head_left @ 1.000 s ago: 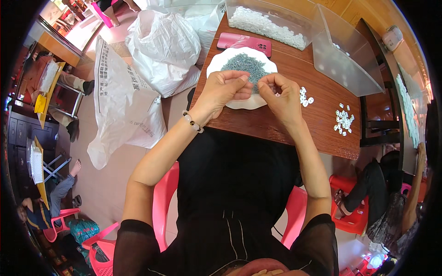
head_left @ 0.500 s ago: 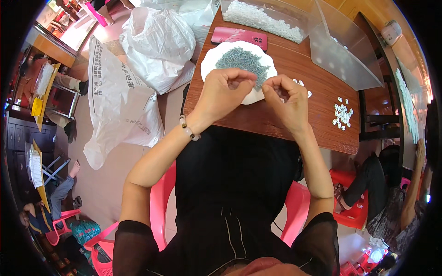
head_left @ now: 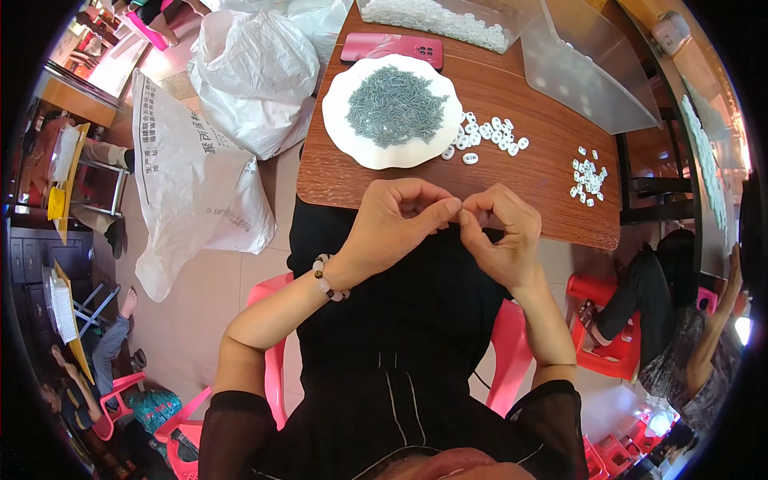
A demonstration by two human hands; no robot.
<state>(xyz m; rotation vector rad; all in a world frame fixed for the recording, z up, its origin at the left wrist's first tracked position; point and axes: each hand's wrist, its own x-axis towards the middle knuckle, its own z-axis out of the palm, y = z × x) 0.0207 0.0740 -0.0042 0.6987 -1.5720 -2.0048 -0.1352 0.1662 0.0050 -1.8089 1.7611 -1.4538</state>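
Observation:
My left hand and my right hand meet fingertip to fingertip just off the near edge of the brown table, above my lap. Both are closed in a pinch; whatever lies between the fingertips is too small to make out. Beyond them stands a white scalloped plate heaped with small grey-green pins. Small white oval plastic pieces with dark holes are scattered right of the plate. A second cluster of small white pieces lies near the table's right edge.
A pink phone lies behind the plate. Clear plastic bins stand at the back, one with many white pieces. Large white sacks fill the floor at left. A person's leg and a red stool are at right.
Both hands have drawn back from over the plate to the table's near edge, and their fingertips have come together. The plate and nearby white pieces are now uncovered. The view has shifted slightly.

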